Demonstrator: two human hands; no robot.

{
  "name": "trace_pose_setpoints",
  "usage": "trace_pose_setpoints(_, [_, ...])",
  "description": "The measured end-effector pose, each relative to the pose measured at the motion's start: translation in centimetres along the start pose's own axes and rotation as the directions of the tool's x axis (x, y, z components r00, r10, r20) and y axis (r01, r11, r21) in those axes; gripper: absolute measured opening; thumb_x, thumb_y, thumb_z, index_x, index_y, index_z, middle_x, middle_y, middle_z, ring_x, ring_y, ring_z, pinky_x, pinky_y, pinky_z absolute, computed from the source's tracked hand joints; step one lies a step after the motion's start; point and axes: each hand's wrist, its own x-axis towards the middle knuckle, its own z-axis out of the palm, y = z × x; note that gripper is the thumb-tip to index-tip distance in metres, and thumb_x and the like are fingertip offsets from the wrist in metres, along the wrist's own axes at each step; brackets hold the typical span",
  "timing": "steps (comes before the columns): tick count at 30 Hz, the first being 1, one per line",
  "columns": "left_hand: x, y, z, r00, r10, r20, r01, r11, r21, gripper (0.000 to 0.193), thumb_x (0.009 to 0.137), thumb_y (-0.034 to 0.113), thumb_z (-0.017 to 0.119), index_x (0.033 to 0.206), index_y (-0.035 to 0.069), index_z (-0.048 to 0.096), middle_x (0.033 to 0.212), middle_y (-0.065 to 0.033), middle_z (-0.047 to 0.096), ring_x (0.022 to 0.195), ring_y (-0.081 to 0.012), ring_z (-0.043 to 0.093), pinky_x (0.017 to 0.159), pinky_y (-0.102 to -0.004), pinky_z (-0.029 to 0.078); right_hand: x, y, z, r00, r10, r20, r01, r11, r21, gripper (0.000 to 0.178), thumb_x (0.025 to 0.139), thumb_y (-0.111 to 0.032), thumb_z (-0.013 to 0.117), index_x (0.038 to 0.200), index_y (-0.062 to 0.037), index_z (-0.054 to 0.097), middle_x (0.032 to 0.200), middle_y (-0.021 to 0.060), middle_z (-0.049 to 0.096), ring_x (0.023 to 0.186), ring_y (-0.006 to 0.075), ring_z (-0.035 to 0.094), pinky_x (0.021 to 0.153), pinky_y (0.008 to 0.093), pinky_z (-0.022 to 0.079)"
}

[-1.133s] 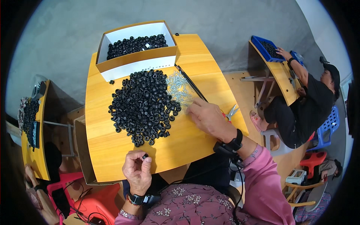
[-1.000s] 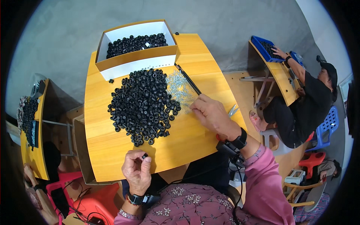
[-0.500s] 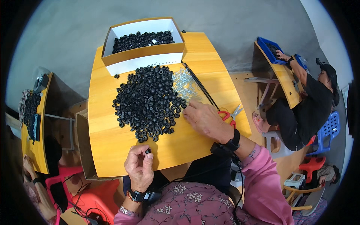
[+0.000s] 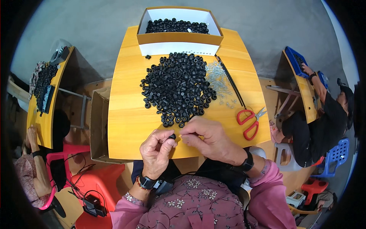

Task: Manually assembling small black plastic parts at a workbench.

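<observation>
Above the table's near edge, my left hand [image 4: 155,153] pinches a small black round cap [image 4: 172,136] between thumb and fingertips. Close beside it on the right is my right hand [image 4: 213,138], its thumb and fingers pressed together in a pinch; whatever they hold is too small to make out. Just beyond both hands spreads a large pile of similar black caps [image 4: 173,86], several showing a ring-like opening. Small silvery screws [image 4: 220,80] lie scattered along the pile's right side.
Behind the pile stands a white-and-brown box [image 4: 179,39] with more black caps inside. To the right lie thin black rods [image 4: 231,82] and red-handled scissors [image 4: 249,123]. A cardboard box [image 4: 100,126] stands left of the table. People sit at tables on both sides.
My right hand has come back from the screws to beside my left hand, which has risen slightly with the black cap. The whole view has shifted, so the table appears further right.
</observation>
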Motion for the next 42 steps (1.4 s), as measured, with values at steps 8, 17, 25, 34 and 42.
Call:
trace_pose_setpoints(8, [-0.2, 0.2, 0.0, 0.998, -0.053, -0.031, 0.046, 0.981, -0.187, 0.017, 0.097, -0.001, 0.062, 0.114, -0.005, 0.061, 0.092, -0.0084, 0.071, 0.080, -0.0105, 0.067, 0.075, -0.0239, 0.056, 0.8, -0.1, 1.9, 0.987, -0.158, 0.010, 0.158, 0.982, -0.106, 0.022, 0.090, 0.001, 0.062, 0.112, -0.0046, 0.064, 0.086, 0.0113, 0.059, 0.079, 0.0301, 0.065, 0.067, 0.0372, 0.053])
trace_pose_setpoints(17, [-0.1, 0.2, -0.1, 0.996, -0.093, -0.013, 0.087, 0.968, -0.235, 0.011, 0.097, -0.002, 0.062, 0.107, -0.004, 0.059, 0.090, -0.0077, 0.070, 0.079, -0.0103, 0.067, 0.074, -0.0246, 0.056, 1.2, -1.2, 1.1, 0.978, -0.139, 0.156, 0.184, 0.927, -0.327, 0.028, 0.086, 0.002, 0.066, 0.113, -0.0041, 0.063, 0.092, 0.0113, 0.060, 0.078, 0.0315, 0.065, 0.066, 0.0363, 0.053])
trace_pose_setpoints(25, [0.1, -0.1, -0.4, 0.996, -0.090, 0.020, 0.092, 0.950, -0.299, 0.011, 0.097, -0.002, 0.062, 0.107, -0.003, 0.058, 0.089, -0.0087, 0.070, 0.079, -0.0126, 0.069, 0.077, -0.0277, 0.058, 1.4, -1.7, 1.6, 0.988, -0.016, 0.150, 0.051, 0.971, -0.232, 0.031, 0.090, 0.000, 0.064, 0.120, -0.0046, 0.060, 0.093, 0.0130, 0.065, 0.081, 0.0309, 0.068, 0.068, 0.0352, 0.054])
trace_pose_setpoints(34, [0.2, -0.1, -0.4, 0.994, -0.107, 0.010, 0.105, 0.952, -0.289, 0.014, 0.097, -0.002, 0.063, 0.109, -0.002, 0.057, 0.092, -0.0098, 0.070, 0.080, -0.0137, 0.070, 0.076, -0.0275, 0.058, 0.4, 0.5, 2.4, 0.992, -0.128, -0.008, 0.127, 0.991, -0.050, 0.021, 0.090, 0.000, 0.066, 0.110, -0.0029, 0.066, 0.089, 0.0109, 0.064, 0.080, 0.0253, 0.067, 0.070, 0.0338, 0.055])
trace_pose_setpoints(42, [0.3, 0.6, -0.9, 0.995, -0.082, 0.052, 0.086, 0.993, -0.086, 0.013, 0.097, -0.001, 0.064, 0.109, -0.003, 0.060, 0.092, -0.0086, 0.071, 0.081, -0.0126, 0.069, 0.077, -0.0271, 0.057, -2.3, 0.7, 4.0, 0.981, -0.163, -0.102, 0.145, 0.976, -0.165, 0.030, 0.089, 0.002, 0.065, 0.119, -0.0002, 0.064, 0.101, 0.0142, 0.062, 0.087, 0.0284, 0.065, 0.074, 0.0351, 0.056])
